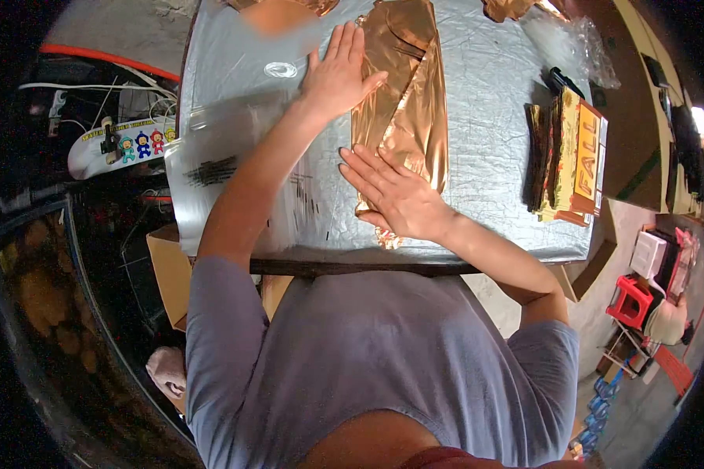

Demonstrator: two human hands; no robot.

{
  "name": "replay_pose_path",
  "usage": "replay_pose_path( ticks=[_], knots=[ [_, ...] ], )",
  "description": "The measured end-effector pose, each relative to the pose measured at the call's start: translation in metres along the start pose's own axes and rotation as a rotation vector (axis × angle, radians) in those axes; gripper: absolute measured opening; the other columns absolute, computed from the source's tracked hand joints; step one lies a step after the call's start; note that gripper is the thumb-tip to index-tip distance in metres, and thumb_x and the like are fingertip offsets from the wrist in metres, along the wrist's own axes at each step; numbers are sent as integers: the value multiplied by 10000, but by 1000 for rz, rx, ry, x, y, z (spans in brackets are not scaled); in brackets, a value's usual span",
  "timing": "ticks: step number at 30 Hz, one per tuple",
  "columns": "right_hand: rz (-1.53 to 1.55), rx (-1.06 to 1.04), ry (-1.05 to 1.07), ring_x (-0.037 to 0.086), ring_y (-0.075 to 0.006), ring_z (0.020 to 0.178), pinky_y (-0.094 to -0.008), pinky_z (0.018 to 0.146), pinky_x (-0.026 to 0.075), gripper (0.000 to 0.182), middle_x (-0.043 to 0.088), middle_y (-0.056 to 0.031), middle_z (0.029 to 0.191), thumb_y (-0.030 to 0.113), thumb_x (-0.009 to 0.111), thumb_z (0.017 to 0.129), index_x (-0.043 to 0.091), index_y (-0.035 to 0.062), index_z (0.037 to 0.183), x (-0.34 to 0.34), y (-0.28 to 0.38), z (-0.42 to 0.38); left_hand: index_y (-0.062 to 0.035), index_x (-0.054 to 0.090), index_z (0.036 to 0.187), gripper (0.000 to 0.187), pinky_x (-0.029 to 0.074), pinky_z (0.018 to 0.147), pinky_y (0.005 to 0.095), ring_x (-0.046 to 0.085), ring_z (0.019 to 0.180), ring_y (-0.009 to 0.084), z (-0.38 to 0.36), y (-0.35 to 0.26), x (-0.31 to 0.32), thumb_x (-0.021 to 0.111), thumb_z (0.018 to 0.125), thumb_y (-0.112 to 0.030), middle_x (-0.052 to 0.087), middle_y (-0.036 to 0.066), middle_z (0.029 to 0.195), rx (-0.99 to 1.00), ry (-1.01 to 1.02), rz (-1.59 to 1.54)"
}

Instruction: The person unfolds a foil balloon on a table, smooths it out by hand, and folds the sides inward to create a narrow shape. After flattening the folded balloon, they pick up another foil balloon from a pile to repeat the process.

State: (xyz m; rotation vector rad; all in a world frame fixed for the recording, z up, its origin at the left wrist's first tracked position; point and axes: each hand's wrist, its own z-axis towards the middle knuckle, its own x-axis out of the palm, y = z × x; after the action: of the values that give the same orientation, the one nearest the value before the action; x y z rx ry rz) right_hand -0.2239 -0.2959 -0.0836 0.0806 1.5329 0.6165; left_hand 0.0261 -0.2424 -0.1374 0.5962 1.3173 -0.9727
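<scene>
A long piece of shiny copper-coloured foil (414, 109), folded over itself with a slanting edge, lies lengthwise on the silver-covered table (485, 156). My left hand (335, 74) rests flat at the foil's left edge near its far part, fingers stretched out and thumb apart. Across the near part lies my right hand (399, 191), palm down with its fingers extended to the left. Neither hand grips anything. A crinkled tip of the foil shows below my right hand. What lies directly under both palms is hidden.
Clear plastic bags (250, 187) lie at the left under my forearm. A stack of printed "FALL" packs (571, 156) stands at the right, with clear plastic wrap (575, 47) behind it. More copper foil (512, 8) is at the far edge. A skateboard (129, 147) is left of the table.
</scene>
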Motion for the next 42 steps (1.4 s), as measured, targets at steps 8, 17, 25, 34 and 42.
replay_pose_path(
  ticks=[8, 17, 25, 34, 42],
  knots=[
    [-27, -13, 4, 210, -287, 1581, -447, 1289, 180, 827, 246, -143, 1698, 442, 600, 976, 287, 5, 1605, 1, 0, -1, -6, 288, 1601, 890, 165, 1232, 628, 227, 1567, 345, 34, 16, 3, 466, 1004, -641, 277, 198, 1675, -56, -195, 140],
    [-35, -11, -9, 243, -284, 1570, -458, 1286, 183, 817, 280, -157, 1682, 455, 580, 991, 279, 22, 1615, 8, -3, -3, -228, 260, 1649, 696, 212, 1271, 540, 192, 1585, 259, -31, -52, -31, 523, 1039, -433, 228, 7, 1716, 601, 115, -125],
    [-31, -13, -42, 278, -285, 1554, -457, 1287, 187, 810, 328, -160, 1657, 446, 588, 994, 279, 29, 1616, 12, -4, -3, -207, 226, 1658, 672, 155, 1285, 537, 179, 1590, 250, -34, -45, -19, 463, 1065, -414, 197, 8, 1727, 563, 174, -181],
    [230, -58, -248, 452, -306, 1455, -445, 1222, 348, 486, 501, -133, 1554, 250, 560, 1039, 534, 42, 1477, -22, -9, -23, -210, 177, 1667, 683, 125, 1297, 530, 152, 1595, 242, -35, -45, -17, 427, 1076, -443, 167, 0, 1732, 549, 174, -163],
    [242, 464, -318, 543, -334, 1369, -409, 1148, 416, 434, 587, -142, 1470, -30, 492, 988, 597, 26, 1405, -64, -32, -88, -214, 171, 1667, 685, 126, 1298, 531, 144, 1596, 248, -37, -46, -20, 451, 1074, -413, 165, 6, 1732, 558, 175, -170]
  ],
)
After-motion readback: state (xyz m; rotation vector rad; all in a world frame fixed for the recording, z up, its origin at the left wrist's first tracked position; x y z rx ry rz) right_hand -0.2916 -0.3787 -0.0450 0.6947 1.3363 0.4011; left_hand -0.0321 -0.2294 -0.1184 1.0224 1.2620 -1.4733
